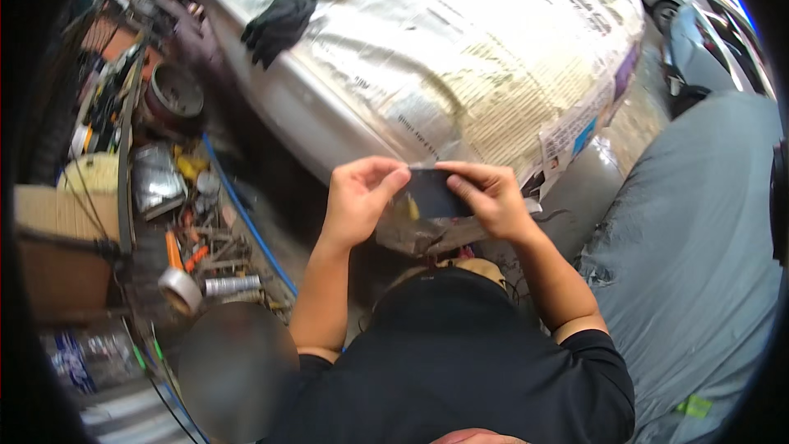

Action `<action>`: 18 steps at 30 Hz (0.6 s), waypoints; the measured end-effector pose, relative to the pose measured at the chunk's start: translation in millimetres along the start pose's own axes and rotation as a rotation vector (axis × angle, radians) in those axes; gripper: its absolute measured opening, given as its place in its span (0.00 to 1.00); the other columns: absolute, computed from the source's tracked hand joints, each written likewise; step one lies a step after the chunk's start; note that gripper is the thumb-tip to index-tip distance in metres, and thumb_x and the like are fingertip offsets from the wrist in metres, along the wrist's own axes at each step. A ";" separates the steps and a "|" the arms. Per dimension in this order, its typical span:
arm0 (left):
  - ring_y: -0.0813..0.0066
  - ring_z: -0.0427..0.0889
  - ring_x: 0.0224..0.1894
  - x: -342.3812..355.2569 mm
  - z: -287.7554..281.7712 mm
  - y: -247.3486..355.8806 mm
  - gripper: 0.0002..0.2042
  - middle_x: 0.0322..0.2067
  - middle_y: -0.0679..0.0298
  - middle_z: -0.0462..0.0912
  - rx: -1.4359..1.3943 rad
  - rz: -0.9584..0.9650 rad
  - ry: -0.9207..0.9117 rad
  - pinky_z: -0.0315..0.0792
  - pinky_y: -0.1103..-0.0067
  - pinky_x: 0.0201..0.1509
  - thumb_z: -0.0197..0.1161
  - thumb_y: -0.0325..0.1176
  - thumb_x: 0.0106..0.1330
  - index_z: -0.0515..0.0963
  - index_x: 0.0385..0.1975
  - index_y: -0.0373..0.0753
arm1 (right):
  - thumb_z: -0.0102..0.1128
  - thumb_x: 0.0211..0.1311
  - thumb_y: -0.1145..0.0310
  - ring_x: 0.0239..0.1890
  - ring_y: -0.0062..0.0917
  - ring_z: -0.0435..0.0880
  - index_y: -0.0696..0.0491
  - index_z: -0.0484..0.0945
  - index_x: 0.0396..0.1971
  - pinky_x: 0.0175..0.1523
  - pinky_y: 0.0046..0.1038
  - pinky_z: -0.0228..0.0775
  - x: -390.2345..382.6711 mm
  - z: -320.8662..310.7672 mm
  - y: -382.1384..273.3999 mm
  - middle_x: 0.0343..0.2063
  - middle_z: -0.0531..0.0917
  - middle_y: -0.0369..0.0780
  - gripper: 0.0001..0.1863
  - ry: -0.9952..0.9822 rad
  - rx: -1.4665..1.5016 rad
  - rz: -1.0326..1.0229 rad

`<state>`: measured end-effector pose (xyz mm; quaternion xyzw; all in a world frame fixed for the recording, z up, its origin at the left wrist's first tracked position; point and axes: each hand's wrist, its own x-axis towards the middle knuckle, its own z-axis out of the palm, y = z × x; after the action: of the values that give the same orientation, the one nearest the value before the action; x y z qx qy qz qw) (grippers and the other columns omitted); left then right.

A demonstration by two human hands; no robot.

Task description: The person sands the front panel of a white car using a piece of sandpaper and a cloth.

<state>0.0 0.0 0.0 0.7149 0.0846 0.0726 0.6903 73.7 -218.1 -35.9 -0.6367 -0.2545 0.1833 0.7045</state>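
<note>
A dark grey rectangular sheet [441,195], which looks like sandpaper, is stretched between my two hands in front of my chest. My left hand [366,197] pinches its left edge between thumb and fingers. At its upper right, my right hand [491,197] grips it with the thumb on the near face. Just beyond my hands stands a pale car body [308,103], largely masked with newspaper sheets [509,57]. A black glove [279,26] lies on its left edge. Crumpled clear plastic [419,234] shows below the grey sheet.
Left on the floor are a tape roll [180,291], a wheel rim [174,92], scattered tools [222,238] and a blue hose [246,218]. A cardboard box [62,267] stands farther left. A grey cover [699,255] drapes something large at right; parked cars [703,41] stand behind.
</note>
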 end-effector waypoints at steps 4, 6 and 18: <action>0.84 0.83 0.31 -4.0 12.2 14.0 0.12 0.36 0.61 0.88 -0.007 -0.081 -0.005 0.77 0.85 0.33 0.72 0.27 0.68 0.82 0.47 0.30 | 0.62 0.73 0.76 0.35 0.14 0.84 0.62 0.84 0.54 0.39 0.19 0.79 6.5 -12.5 -1.0 0.37 0.89 0.38 0.13 0.008 0.189 0.114; 0.81 0.85 0.34 -5.1 13.1 4.5 0.22 0.39 0.60 0.88 0.000 -0.061 -0.063 0.79 0.83 0.36 0.75 0.27 0.65 0.76 0.57 0.33 | 0.62 0.73 0.75 0.27 0.15 0.84 0.62 0.84 0.54 0.26 0.19 0.78 11.7 -19.2 7.2 0.35 0.88 0.39 0.14 0.012 0.206 0.146; 0.74 0.88 0.39 -42.7 33.1 -13.7 0.23 0.45 0.55 0.83 -0.117 -0.091 0.071 0.84 0.80 0.40 0.63 0.17 0.67 0.69 0.62 0.34 | 0.64 0.72 0.73 0.36 0.19 0.86 0.62 0.67 0.67 0.33 0.21 0.80 6.0 -35.4 26.3 0.43 0.85 0.42 0.27 -0.096 0.207 0.201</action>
<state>-34.6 -41.2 -14.4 0.6657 0.1370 0.0711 0.7301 101.3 -239.9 -63.3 -0.5733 -0.2026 0.3084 0.7316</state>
